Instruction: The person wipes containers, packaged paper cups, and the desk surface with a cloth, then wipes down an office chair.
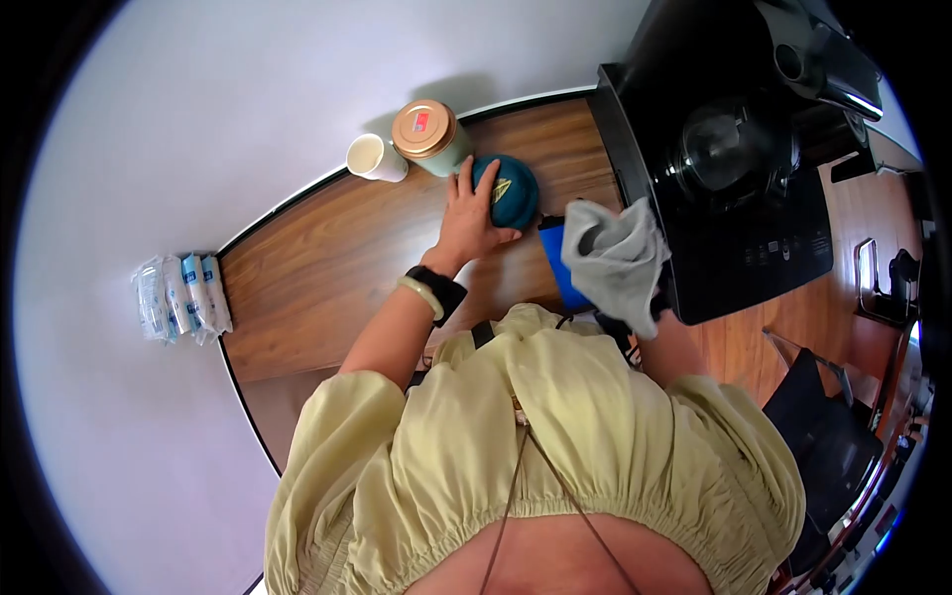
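My left hand (471, 218) is on a round teal case (514, 193) with a gold mark, its fingers and thumb gripping the left side. The case sits on the wooden counter (337, 258), beside a green canister (426, 134) with a copper-coloured lid. To the right a grey cloth (615, 260), bunched up, covers my right hand, whose fingers are hidden. Under the cloth's left edge shows a blue object (561, 263), partly covered.
A white paper cup (375, 159) stands left of the canister. Wrapped packets (183, 297) lie at the counter's left end. On the right is a black appliance (749, 263) with a glass kettle (716, 144). A black chair (823, 426) stands at the lower right.
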`<state>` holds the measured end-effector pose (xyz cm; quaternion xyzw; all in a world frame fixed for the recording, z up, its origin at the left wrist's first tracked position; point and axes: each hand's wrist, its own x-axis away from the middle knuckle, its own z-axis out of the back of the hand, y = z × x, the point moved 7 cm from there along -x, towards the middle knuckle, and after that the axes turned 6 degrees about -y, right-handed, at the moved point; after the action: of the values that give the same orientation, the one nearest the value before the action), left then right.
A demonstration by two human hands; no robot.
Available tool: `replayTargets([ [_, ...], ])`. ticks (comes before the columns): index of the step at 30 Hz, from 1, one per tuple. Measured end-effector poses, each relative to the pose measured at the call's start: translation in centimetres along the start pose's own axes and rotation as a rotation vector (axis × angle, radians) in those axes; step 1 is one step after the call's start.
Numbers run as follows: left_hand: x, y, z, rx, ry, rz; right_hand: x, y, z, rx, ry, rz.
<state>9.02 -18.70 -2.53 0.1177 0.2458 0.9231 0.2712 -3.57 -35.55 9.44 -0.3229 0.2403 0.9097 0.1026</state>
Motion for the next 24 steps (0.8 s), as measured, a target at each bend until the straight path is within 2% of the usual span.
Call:
replayTargets([
  [1, -1.4, 0.3, -0.5, -0.019, 0.005, -0.002, 1.3, 0.7, 0.0, -0.373, -0.11, -0.12],
  [2, -2.7, 0.8, -0.9, -0.038, 0.01, -0.003, 4.9, 0.3, -4.3, -0.709, -0.276, -0.115],
  [4, -5.1, 1.8, -1.3, -0.081, -0.034, 0.015, 12.7, -0.4, -12.7, -1.369, -0.6, -0.297],
  [6, -7.2, 3.3, -1.2, -0.158, -0.061, 0.005, 11.4, -1.8, -11.9, -2.426, -1.046, -0.965],
  [7, -8.0, 4.1, -0.9, -0.213, -0.042, -0.026, 11.1, -3.0, -12.1, -3.203, -1.064, -0.942],
  [10, -10.5, 5.3, -1.3, -0.226, -0.006, -0.092, 11.6, -3.3, -12.3, -3.375, -1.004, -1.044],
  [11, -11.0, 5.7, -1.4, -0.256, 0.05, -0.107, 12.0, -2.8, -12.4, -3.194, -1.019, -1.182],
  [14, -12.6, 6.2, -1.6, -0.261, 0.077, -0.138, 15.5, -2.4, -14.8, -2.866, -1.033, -1.259],
  [15, -12.7, 6.6, -1.6, -0.255, 0.113, -0.148, 15.2, -2.1, -14.4, -2.877, -1.05, -1.226],
  [18, -13.1, 7.1, -2.0, -0.24, 0.122, -0.123, 14.9, -1.9, -13.6, -2.826, -1.041, -1.369],
  [21, -13.6, 7.6, -2.8, -0.169, 0.083, -0.023, 13.6, -1.1, -12.3, -2.749, -1.063, -1.325],
  [24, -13.7, 8.1, -3.7, -0.194, 0.139, 0.027, 12.8, -2.1, -11.2, -2.766, -1.223, -1.274],
])
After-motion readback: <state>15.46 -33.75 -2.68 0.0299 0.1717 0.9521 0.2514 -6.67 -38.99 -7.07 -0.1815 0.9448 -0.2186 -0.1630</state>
